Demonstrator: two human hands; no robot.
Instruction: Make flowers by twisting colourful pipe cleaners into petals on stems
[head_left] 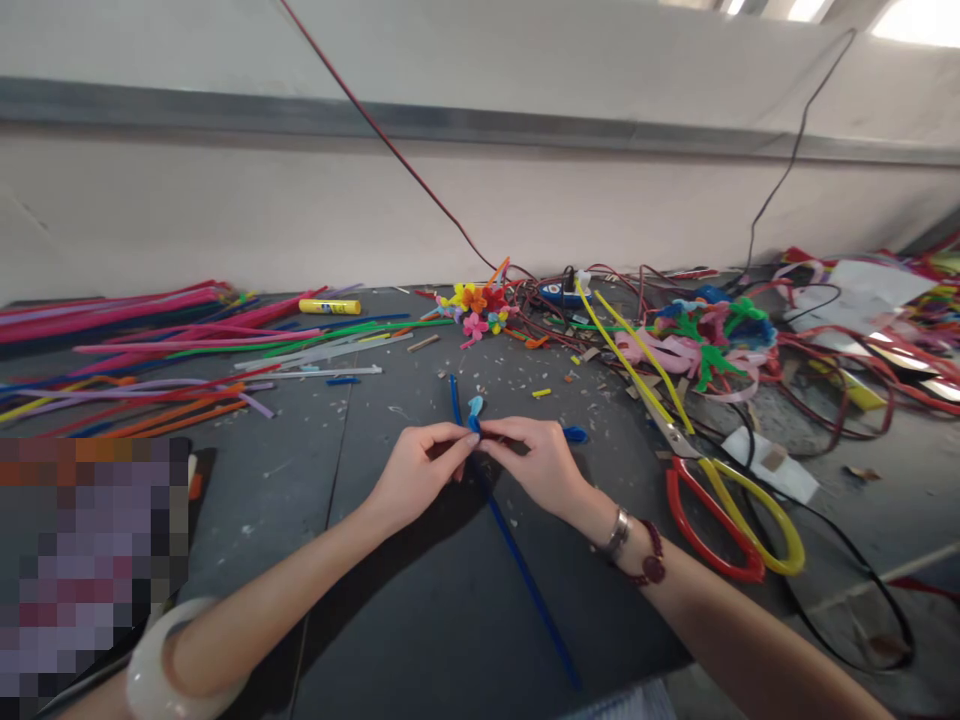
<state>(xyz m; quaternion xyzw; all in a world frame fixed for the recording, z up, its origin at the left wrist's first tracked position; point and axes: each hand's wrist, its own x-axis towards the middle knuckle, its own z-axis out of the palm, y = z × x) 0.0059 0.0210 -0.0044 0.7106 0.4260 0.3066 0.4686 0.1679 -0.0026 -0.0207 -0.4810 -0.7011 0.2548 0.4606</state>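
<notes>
In the head view, your left hand (420, 470) and right hand (532, 462) both grip a blue pipe cleaner (517, 550) closed between the fingertips, its long end running down toward the near edge of the tabletop (390, 610). Open room lies on either side; red-and-yellow scissors (724, 525) sit to the right.

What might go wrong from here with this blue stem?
The long free end of the blue chenille stem, pinched between the left hand and right hand, might catch the beaded bracelet if swung. The red-and-yellow-handled scissors lie close by and could get knocked.
</notes>
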